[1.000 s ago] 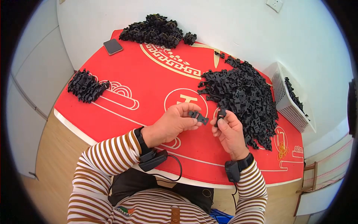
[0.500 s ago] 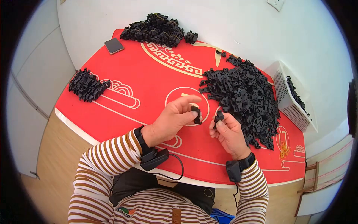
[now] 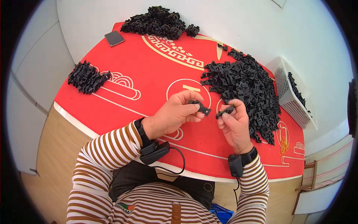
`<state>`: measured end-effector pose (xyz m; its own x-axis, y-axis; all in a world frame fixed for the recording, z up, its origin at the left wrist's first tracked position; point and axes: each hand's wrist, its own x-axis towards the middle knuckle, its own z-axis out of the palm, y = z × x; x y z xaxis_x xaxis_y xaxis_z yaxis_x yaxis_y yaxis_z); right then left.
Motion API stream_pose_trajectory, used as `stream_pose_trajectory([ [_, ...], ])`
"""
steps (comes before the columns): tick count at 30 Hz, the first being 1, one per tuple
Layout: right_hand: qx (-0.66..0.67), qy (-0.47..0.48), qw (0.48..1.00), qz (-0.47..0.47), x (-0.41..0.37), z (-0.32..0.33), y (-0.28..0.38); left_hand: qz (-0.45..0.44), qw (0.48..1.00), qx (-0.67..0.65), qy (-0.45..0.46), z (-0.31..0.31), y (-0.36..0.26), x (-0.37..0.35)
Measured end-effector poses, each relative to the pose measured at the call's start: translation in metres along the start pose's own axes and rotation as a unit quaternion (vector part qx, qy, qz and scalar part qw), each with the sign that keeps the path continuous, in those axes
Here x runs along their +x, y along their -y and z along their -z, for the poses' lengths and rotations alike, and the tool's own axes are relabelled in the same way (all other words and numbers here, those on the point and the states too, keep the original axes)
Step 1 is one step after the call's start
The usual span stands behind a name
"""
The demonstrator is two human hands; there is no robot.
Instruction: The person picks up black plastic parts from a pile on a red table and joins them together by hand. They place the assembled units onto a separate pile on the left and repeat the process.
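Between the thumb and fingers of my left hand (image 3: 181, 110) is a small black plastic clip (image 3: 204, 109), tilted down to the right, with a small light hole near its end. My right hand (image 3: 236, 125) pinches a second black plastic part (image 3: 225, 111) of similar size, lying nearly level. The two parts are close but apart, held above the red tabletop (image 3: 156, 100). Just beyond my right hand spreads a large loose heap of the same black parts (image 3: 244, 89). Fingers cover portions of both held parts.
At the left lies a stacked row of black parts (image 3: 87, 77). Bundled black parts (image 3: 153, 24) are piled at the back, near a phone (image 3: 114, 38). A white perforated basket (image 3: 294, 110) with more parts stands at the right. Yellow rubber bands (image 3: 285, 145) lie at the right edge.
Both held parts have turned from upright to slanted or nearly level. My right hand has risen slightly, its index finger now over the part. The whole view has shifted a little.
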<state>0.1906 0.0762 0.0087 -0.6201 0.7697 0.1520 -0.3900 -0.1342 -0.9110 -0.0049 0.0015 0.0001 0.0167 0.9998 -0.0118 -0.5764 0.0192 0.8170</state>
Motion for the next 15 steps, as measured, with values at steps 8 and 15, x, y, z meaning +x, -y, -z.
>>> stream_pose_trajectory([
  [8, -0.016, 0.012, 0.999, -0.041, 0.001, 0.004, -0.002, 0.024, 0.999, 0.035, -0.003, 0.002, 0.003, 0.001],
  [15, -0.104, 0.030, 0.994, -0.006, -0.003, 0.001, -0.004, 0.005, 0.996, 0.093, -0.002, -0.003, 0.002, -0.001],
])
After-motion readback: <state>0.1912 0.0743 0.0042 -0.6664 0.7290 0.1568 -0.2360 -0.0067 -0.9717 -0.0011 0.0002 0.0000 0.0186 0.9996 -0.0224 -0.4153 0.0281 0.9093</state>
